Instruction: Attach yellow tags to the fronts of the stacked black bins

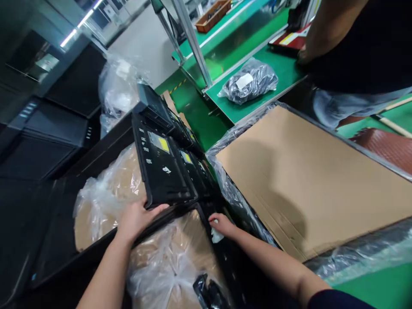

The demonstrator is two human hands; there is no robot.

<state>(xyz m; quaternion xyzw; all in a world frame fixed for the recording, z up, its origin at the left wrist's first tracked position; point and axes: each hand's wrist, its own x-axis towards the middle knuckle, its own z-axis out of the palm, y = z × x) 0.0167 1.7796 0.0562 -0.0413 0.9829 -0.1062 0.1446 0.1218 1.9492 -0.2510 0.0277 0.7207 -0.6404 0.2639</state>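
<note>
My left hand [137, 219] rests on the black rim between two bins, its thumb stretched out and its other fingers partly hidden behind the edge of a black bin [167, 171] with white and yellow labels. To its right, my right hand [222, 224] has its fingers curled together at the side of the near bin, with a small whitish piece [216, 236] just beneath them. The near bin contains a clear plastic bag [174, 262] around brown cardboard and a black item [209, 294]. Another bagged cardboard bundle [112, 193] lies left of my left hand.
A large cardboard sheet [309, 171] lies on a plastic-lined container at right. Behind it, a green table [222, 94] bears a bagged dark bundle [249, 81]. A person [360, 47] stands at upper right. Black bins [58, 128] are stacked at left.
</note>
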